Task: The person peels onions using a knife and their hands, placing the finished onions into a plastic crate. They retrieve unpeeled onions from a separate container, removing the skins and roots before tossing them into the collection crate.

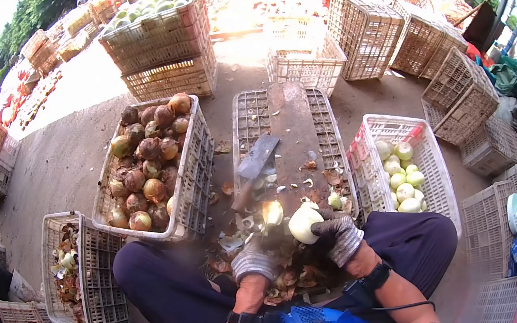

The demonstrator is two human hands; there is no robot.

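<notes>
Our right hand [337, 236] grasps a peeled onion [304, 222]; we cannot tell the grip of our left hand [253, 259] at its nine o'clock.

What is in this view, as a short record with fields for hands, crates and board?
left hand: gloved, by a yellowish piece; grip unclear
right hand: gloved, holds a peeled white onion
left crate: unpeeled onions
right crate: peeled onions
board: cleaver lying on it
far-left crate: peels
</notes>
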